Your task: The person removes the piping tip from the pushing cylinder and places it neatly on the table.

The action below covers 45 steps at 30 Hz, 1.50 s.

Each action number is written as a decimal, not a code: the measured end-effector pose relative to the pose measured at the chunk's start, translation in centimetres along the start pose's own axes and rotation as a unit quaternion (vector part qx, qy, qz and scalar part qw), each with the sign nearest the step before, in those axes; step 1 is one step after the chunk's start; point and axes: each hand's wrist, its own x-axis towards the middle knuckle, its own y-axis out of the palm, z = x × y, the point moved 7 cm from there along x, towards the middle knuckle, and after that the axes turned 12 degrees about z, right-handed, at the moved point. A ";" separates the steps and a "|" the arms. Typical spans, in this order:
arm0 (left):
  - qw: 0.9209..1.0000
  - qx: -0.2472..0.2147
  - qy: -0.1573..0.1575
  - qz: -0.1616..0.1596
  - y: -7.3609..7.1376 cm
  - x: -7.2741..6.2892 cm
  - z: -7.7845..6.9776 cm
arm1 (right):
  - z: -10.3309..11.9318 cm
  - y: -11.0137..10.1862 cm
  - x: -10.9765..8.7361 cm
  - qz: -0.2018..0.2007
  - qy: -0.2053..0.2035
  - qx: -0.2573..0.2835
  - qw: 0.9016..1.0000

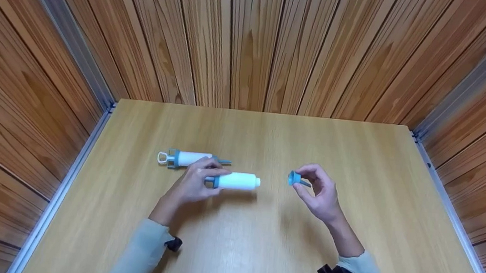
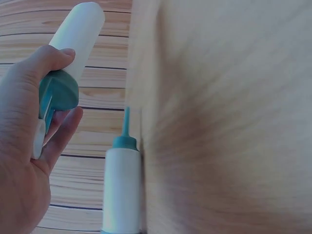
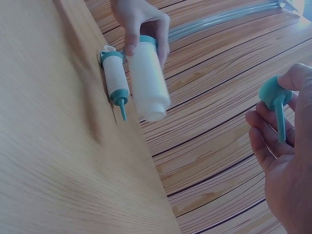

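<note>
My left hand [image 1: 199,180] grips a white plastic syringe [image 1: 238,181] by its teal collar end, just above the table. Its bare white neck points right, with no nozzle on it. In the left wrist view the thumb lies along the barrel of this syringe [image 2: 82,36]. Off to the right, my right hand [image 1: 319,195] pinches a teal nozzle cap [image 1: 294,178] with a thin spout between thumb and fingers. The right wrist view shows the cap [image 3: 274,93] with its spout hanging down. A gap separates cap and syringe.
A second white syringe [image 1: 192,158], with teal collar, ring handle and teal nozzle, lies on the wooden table [image 1: 261,138] just behind my left hand. Wood-plank walls [image 1: 254,41] stand at the back and sides, with metal rails [image 1: 456,229] along the table's side edges.
</note>
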 end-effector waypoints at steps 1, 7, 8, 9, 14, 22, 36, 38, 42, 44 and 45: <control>1.000 -0.003 -0.005 0.003 0.1 -0.1 0.2 | 0.0 0.0 0.0 0.000 0.000 0.000 1.000; 0.999 -0.017 -0.024 0.017 0.5 -0.5 1.2 | 0.0 0.0 -0.1 0.004 -0.002 0.001 1.000; 0.999 -0.019 -0.028 0.020 0.6 -0.5 1.3 | -0.1 0.0 -0.1 0.005 -0.003 0.001 1.000; 0.999 -0.020 -0.033 0.025 0.7 -0.6 1.4 | -0.1 0.0 -0.1 0.006 0.000 0.000 1.000; 0.997 -0.029 -0.057 0.044 1.1 -0.8 2.2 | -0.2 0.1 -0.1 0.009 0.015 -0.003 1.000; 0.993 -0.023 -0.094 0.065 1.6 -1.4 3.3 | -0.4 0.2 -0.1 0.009 0.021 -0.006 1.000; 0.992 0.018 -0.100 0.072 1.6 -1.7 3.8 | -0.4 0.3 -0.2 0.007 0.003 0.003 1.000; 0.991 0.018 -0.106 0.077 1.6 -1.8 3.9 | -0.4 0.3 -0.2 0.008 0.006 0.003 1.000; 0.988 0.014 -0.123 0.087 1.7 -2.1 4.0 | -0.5 0.3 -0.2 0.011 0.019 -0.001 1.000; 0.987 0.013 -0.131 0.090 1.7 -2.2 4.1 | -0.6 0.3 -0.2 0.012 0.025 -0.002 1.000; 0.987 0.013 -0.134 0.091 1.7 -2.3 4.2 | -0.6 0.3 -0.2 0.013 0.028 -0.003 1.000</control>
